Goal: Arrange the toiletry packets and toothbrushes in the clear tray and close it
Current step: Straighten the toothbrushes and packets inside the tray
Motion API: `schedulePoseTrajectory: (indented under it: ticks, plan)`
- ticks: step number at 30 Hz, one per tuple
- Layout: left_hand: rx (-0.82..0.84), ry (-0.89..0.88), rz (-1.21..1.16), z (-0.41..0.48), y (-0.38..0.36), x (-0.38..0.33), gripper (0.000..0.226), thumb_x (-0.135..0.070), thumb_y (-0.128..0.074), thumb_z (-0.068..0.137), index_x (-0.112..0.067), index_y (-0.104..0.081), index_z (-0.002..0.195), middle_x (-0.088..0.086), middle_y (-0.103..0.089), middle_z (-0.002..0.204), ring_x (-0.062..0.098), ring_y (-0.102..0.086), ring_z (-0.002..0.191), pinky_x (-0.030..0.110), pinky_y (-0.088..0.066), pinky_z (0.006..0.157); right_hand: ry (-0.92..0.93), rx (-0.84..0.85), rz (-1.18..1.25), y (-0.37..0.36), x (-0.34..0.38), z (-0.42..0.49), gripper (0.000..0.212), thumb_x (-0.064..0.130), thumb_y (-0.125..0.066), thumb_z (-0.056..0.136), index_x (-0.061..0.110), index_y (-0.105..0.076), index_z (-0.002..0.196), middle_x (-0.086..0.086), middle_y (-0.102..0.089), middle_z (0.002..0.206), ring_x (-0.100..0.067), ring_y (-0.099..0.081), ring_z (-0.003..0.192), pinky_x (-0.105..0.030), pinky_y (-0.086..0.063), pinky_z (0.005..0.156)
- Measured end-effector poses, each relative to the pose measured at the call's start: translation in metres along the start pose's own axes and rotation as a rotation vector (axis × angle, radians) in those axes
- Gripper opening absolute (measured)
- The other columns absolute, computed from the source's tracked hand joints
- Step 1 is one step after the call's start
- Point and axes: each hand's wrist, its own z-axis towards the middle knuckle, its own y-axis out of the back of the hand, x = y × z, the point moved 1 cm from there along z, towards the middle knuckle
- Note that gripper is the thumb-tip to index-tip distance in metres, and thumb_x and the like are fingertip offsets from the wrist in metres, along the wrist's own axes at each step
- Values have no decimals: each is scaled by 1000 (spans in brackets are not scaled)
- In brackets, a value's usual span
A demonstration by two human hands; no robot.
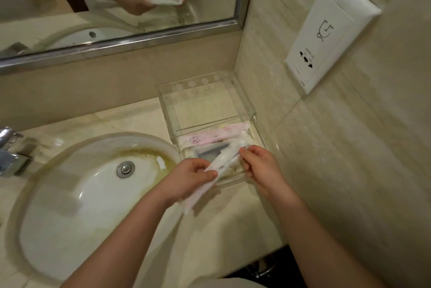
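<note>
A clear tray (261,131) sits on the counter in the corner by the right wall, its clear lid (198,99) lying open behind it. Inside lie a pink wrapped toothbrush (210,136) and flat packets (210,152). Both hands hold one long white wrapped toothbrush (221,162) slanted over the tray's front edge. My left hand (189,178) pinches its lower part, and my right hand (258,164) grips near its upper part. The wrapper's lower end hangs past my left wrist.
A white oval sink (81,194) with a metal drain (126,169) lies left of the tray. A chrome tap (9,152) is at the far left. A mirror (116,8) spans the back wall. A white socket panel (326,33) is on the right wall.
</note>
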Motion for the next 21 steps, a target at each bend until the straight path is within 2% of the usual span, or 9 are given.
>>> schedulePoseTrajectory:
  ticks: [3,7,10,14,18,21]
  plan:
    - [-43,65,-74,0,22,10,13,-16,-69,88,-7,-72,97,15,-73,78,17,-64,62,28,-45,62,-70,-155,122,11,-2,10,8,11,-59,90,10,-56,83,-3,-54,63,-11,-46,48,-25,-31,43]
    - [-337,121,-241,18,39,17,15,-12,-70,88,-5,-68,101,13,-69,80,12,-66,55,28,-50,59,-128,-194,29,12,-4,24,2,11,-57,87,11,-58,86,-3,-60,68,-11,-57,49,-25,-34,45]
    - [-395,104,-281,31,40,15,7,-9,-64,91,-6,-68,96,12,-72,83,15,-69,62,28,-52,61,-125,-231,-44,11,-1,37,6,12,-56,87,9,-61,88,-3,-63,69,-11,-60,48,-22,-36,41]
    - [-494,68,-269,41,35,12,13,-4,-54,94,-9,-66,94,11,-71,83,19,-70,64,28,-53,58,-103,-302,-190,14,3,52,11,16,-59,88,8,-66,89,-3,-68,69,-11,-63,49,-22,-39,39]
    - [-563,56,-236,44,33,16,9,-3,-59,90,-6,-65,96,12,-72,85,20,-72,64,26,-52,55,-100,-314,-236,16,3,59,14,16,-58,90,8,-66,80,-4,-69,67,-10,-62,47,-22,-39,40]
    - [-607,55,-213,45,34,21,8,-1,-62,87,-8,-63,90,11,-71,81,15,-72,60,28,-52,58,-98,-325,-271,16,1,61,15,16,-59,91,7,-67,83,-4,-69,65,-5,-59,41,-19,-39,37]
